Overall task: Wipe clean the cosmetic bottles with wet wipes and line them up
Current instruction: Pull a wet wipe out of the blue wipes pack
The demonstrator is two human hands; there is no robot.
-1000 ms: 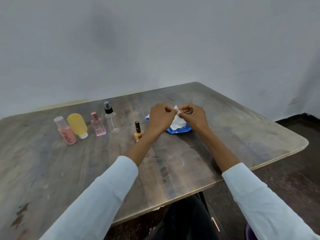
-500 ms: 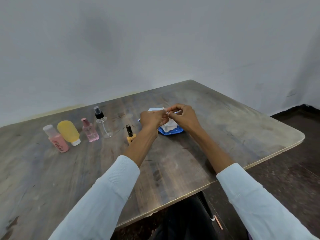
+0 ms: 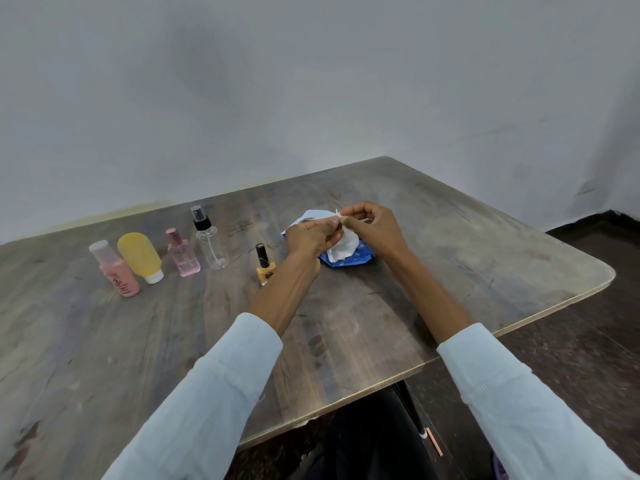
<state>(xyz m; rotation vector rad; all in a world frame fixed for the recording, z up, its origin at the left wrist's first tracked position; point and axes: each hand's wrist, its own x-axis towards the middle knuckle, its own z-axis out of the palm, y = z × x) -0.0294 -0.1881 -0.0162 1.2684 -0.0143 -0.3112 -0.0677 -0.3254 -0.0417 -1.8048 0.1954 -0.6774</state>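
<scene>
Head view: my left hand [image 3: 309,236] and right hand [image 3: 372,227] both pinch a soft white wet wipe [image 3: 343,247] rising from the crinkly blue pack [image 3: 349,259] on the wooden table [image 3: 450,271]. At nine o'clock stand the orange nail polish [image 3: 265,268], clear spray bottle [image 3: 209,240], pink glass bottle [image 3: 183,252], yellow tube [image 3: 140,256] and pink bottle [image 3: 116,270].

Both arms extended; left hand [image 3: 309,237], right hand [image 3: 373,227] fingertips meeting, pinch grip.
</scene>
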